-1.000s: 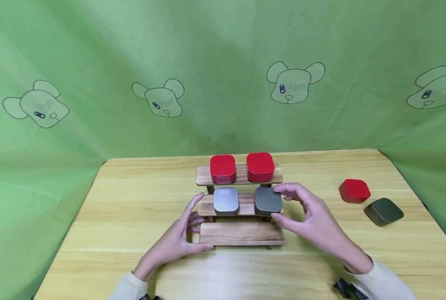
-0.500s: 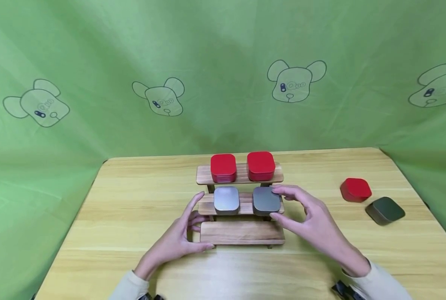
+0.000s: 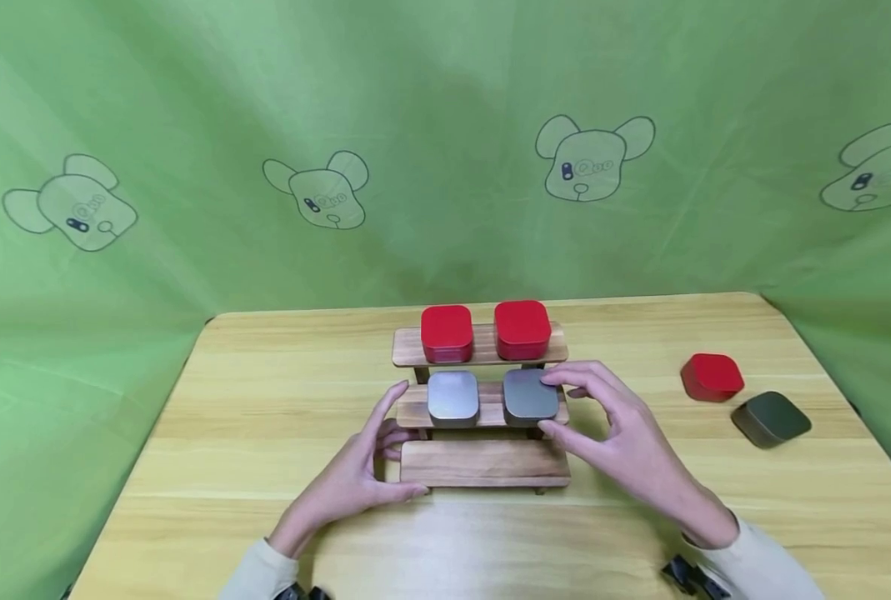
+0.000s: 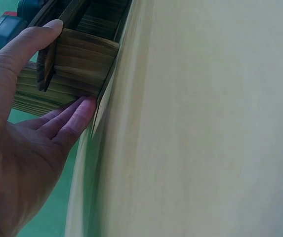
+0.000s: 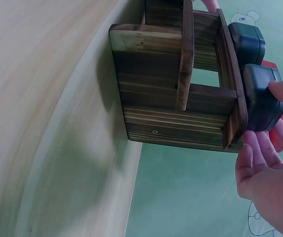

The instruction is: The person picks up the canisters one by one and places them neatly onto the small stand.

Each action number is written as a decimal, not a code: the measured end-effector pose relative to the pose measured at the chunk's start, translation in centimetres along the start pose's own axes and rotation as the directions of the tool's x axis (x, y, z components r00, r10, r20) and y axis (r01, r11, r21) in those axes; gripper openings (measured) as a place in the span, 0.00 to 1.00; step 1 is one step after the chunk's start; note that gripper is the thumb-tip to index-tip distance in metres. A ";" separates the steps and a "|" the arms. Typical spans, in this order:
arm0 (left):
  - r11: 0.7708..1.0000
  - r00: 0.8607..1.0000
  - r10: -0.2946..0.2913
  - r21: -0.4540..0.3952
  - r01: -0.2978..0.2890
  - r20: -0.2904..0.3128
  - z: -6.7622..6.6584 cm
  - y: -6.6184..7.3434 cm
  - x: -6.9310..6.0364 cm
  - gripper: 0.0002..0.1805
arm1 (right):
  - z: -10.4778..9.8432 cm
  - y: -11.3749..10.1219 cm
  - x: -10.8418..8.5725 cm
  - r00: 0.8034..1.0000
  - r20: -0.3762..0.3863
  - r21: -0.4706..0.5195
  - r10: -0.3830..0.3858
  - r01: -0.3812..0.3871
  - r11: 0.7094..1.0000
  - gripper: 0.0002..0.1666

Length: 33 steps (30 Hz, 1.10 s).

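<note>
1. Compared with one second ago, the dark gray tin (image 3: 529, 393) sits a little more to the left on the middle step of the wooden rack (image 3: 485, 463), so the gap to the silver tin (image 3: 453, 395) is narrower; the two do not touch.
2. The right hand (image 3: 633, 442) is shifted left together with it. The left hand (image 3: 351, 477) keeps its place at the left end of the rack.
3. The dark gray tin is upright near the right end of the step, with its flat top facing up. From above it is almost square, so I cannot tell a long axis; its sides run about parallel with the step.
4. The rack has its long axis from left to right, and its three steps go down toward the near side.
5. The dark gray tin looks matt, with rounded corners; in the right wrist view it appears darker and bluish. The silver tin is paler and shines on top.
6. The right thumb and index finger are clamped on the right side of the dark gray tin, at its near and far corners.
7. The left thumb and fingers are spread apart and grip around the left end of the rack.
8. Two red tins stand on the top step, left (image 3: 447, 332) and right (image 3: 523, 328). On the table (image 3: 295, 375), well to the right, lie another red tin (image 3: 712, 377) and a dark green tin (image 3: 772, 419).
</note>
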<state>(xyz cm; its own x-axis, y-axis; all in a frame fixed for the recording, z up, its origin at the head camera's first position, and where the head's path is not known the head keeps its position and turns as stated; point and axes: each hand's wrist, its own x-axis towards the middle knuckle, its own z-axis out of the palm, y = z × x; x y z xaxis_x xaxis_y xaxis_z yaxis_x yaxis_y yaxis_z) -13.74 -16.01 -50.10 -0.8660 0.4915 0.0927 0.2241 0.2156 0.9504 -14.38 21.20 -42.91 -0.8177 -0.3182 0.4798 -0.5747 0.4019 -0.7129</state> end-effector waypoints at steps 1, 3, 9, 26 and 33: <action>1.000 1.000 0.002 0.001 -0.002 0.000 0.0 0.0 0.0 0.73 | 0.0 0.0 0.0 1.000 -0.004 0.000 -0.007 0.007 1.000 0.39; 1.000 1.000 0.006 0.001 -0.006 0.000 0.0 0.0 0.0 0.73 | 0.0 0.0 0.0 1.000 -0.015 -0.008 -0.015 0.015 1.000 0.41; 1.000 1.000 0.015 -0.002 -0.015 -0.001 0.0 -0.1 0.1 0.73 | 0.2 0.1 -0.1 0.999 -0.039 -0.029 -0.021 0.020 0.999 0.44; 1.000 1.000 0.010 -0.005 -0.010 0.000 0.2 0.1 0.1 0.74 | -0.1 -0.3 -0.7 0.997 -0.073 0.012 0.028 -0.027 1.000 0.46; 1.000 1.000 0.007 0.002 -0.007 -0.005 0.1 0.1 0.0 0.74 | -0.8 0.1 -1.4 0.994 -0.106 0.068 0.014 -0.007 0.998 0.38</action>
<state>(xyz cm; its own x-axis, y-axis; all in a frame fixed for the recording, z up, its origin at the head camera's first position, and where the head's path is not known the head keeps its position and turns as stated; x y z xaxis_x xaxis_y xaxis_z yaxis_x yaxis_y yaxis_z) -13.66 -15.91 -50.00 -0.8667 0.4886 0.1008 0.2311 0.2141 0.9491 -13.33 22.38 -43.23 -0.8248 -0.2196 0.5211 -0.5653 0.3451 -0.7492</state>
